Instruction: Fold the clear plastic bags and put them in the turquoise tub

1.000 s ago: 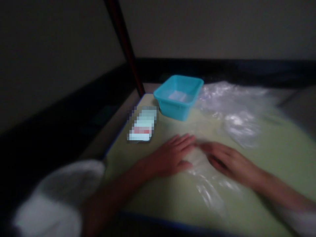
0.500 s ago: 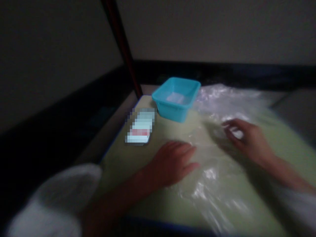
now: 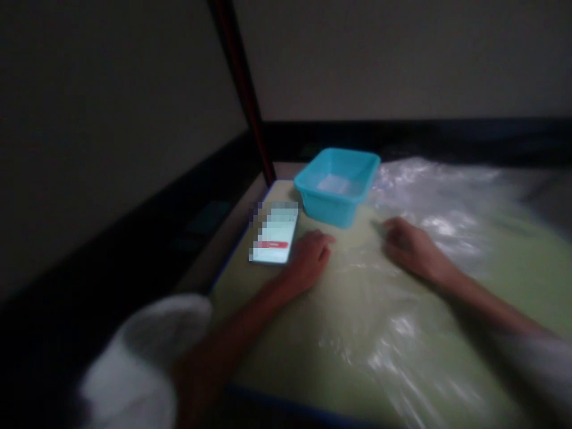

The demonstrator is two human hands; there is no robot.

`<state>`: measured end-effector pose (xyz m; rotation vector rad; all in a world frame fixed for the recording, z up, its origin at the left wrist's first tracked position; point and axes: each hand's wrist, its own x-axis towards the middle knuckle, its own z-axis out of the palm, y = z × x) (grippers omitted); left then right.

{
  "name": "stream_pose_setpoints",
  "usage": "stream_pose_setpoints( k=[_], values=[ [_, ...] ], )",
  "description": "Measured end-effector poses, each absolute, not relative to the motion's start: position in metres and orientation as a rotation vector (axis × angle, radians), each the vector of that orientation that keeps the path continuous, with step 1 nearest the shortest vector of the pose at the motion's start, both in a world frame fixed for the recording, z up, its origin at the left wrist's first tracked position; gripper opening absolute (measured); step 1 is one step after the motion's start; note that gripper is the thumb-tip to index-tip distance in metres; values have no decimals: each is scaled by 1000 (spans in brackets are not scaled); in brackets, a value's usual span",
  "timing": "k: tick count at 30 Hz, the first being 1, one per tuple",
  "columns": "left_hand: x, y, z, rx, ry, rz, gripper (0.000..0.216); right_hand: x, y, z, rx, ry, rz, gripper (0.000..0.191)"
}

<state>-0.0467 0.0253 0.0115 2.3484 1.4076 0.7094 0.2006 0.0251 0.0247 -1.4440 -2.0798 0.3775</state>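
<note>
A clear, wrinkled plastic sheet (image 3: 402,328) lies spread over a yellow-green tabletop (image 3: 268,351), with glossy folds towards the front and the back right. My left hand (image 3: 310,256) is low over the table beside a lit phone (image 3: 274,235), its fingers curled together. Whatever is between those fingers does not show. Across from it, my right hand (image 3: 413,247) is closed at the sheet, fingertips pointing left. Blur hides what its fingertips hold, if anything. Just beyond both hands stands a turquoise plastic basket (image 3: 330,205) with something whitish inside.
A dark reddish pole (image 3: 243,77) rises behind the table's far left corner. Grey walls (image 3: 402,59) with a black lower band (image 3: 424,134) close in the back and left. The table has a blue edge (image 3: 286,405) at the front.
My left hand has moved forward to beside the phone, and its fingers have drawn in. The right hand's fingers have closed from a wider curl around something whitish. The view has shifted slightly.
</note>
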Motion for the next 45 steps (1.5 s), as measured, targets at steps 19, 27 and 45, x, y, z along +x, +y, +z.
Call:
stream_pose_setpoints(
  k=[19, 27, 45],
  values=[
    [-48, 9, 35, 2011, 1176, 883, 22, 218, -33, 60, -982, -2454, 244, 32],
    [-37, -11, 34, 2508, 1273, 792, 24, 204, -52, 58, -994, -2554, 217, 44],
    [-65, -1, 26, 2873, 1226, 68, 52, 199, -60, 15, -1009, -2808, 19, 88]
  ],
)
